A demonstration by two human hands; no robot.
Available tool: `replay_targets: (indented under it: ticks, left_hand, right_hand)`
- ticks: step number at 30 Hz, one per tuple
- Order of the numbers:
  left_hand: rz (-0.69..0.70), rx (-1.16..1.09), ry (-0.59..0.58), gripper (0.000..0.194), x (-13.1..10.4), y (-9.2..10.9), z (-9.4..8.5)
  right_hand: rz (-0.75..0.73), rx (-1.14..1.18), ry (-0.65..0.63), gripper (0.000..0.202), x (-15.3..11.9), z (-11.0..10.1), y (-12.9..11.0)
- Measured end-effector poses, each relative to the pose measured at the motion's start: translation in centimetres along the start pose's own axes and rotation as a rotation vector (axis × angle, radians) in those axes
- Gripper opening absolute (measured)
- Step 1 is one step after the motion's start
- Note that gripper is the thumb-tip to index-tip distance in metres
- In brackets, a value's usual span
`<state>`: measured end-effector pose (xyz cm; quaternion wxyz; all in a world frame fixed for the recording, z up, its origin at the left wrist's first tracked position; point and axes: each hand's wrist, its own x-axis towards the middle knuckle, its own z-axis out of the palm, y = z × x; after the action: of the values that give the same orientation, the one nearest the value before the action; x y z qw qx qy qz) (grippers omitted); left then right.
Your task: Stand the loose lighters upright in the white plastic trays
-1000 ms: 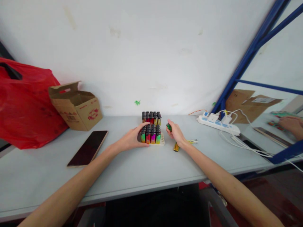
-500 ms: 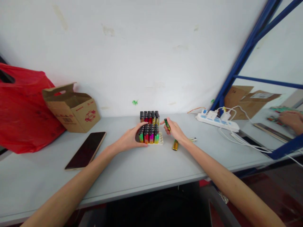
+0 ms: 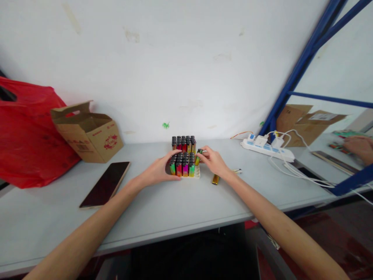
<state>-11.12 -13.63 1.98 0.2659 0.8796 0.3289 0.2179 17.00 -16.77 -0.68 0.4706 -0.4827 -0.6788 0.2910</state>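
Colourful lighters [image 3: 185, 168] stand upright in rows in a white tray [image 3: 197, 173], whose right-hand holes show. My left hand [image 3: 159, 170] grips the left side of this block, thumb in front and fingers behind. Between the fingertips of my right hand [image 3: 211, 159] is a green lighter [image 3: 198, 157], slightly tilted, over the tray's right side. Behind stands another block of black-topped lighters [image 3: 183, 144]. A gold lighter [image 3: 215, 179] lies on the table near my right wrist, and another lighter is partly hidden behind the forearm.
At the left are a phone [image 3: 106, 184], an open cardboard box [image 3: 97, 136] and a red bag [image 3: 32, 132]. A power strip [image 3: 266, 150] with white cables lies to the right, beside a blue frame [image 3: 294, 77]. Another person's hand [image 3: 359, 147] shows at the far right.
My right hand has moved left with the green lighter, bringing it from beside the tray to over its right side. The lighter is now more upright. My left hand keeps its hold.
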Motion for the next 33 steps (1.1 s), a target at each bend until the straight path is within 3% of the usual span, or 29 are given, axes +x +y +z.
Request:
replay_targets:
  ticks: [5,7,9,13,17,21,24,28,33]
  left_hand:
    - [0.003,0.018,0.008,0.102,-0.1,0.2,0.0]
    - [0.006,0.020,0.013,0.102,-0.1,0.1,0.1]
    - [-0.003,0.017,0.011,0.103,-0.1,0.0,0.1]
    - [-0.010,0.012,0.010,0.103,0.0,-0.2,0.2]
    - [0.007,-0.003,0.001,0.102,0.0,-0.3,0.3]
    - [0.007,-0.002,0.006,0.102,-0.1,-0.2,0.3]
    - [0.009,0.000,0.018,0.102,-0.2,-0.2,0.3]
    - [0.026,-0.003,0.013,0.103,-0.2,-0.5,0.3]
    - [0.028,-0.012,0.018,0.103,-0.1,-0.7,0.4]
  right_hand:
    - [-0.122,-0.241,-0.159,0.017,-0.2,-0.5,-0.6]
    - [-0.153,-0.307,-0.223,0.015,-0.2,-1.0,-1.1]
    - [-0.156,-0.362,-0.203,0.019,-0.4,-2.1,-1.6]
    - [-0.039,-0.578,-0.012,0.030,-1.4,-6.1,-2.4]
    - [0.020,-0.767,-0.108,0.028,-3.9,-10.6,-2.3]
    - [0.064,-0.724,-0.280,0.032,-6.6,-12.7,-1.8]
    - [0.089,-0.696,-0.314,0.027,-7.8,-13.0,-1.5]
    - [0.150,-0.552,-0.195,0.036,-7.8,-13.0,-1.2]
    - [0.124,-0.243,0.031,0.047,-5.3,-11.5,-1.3]
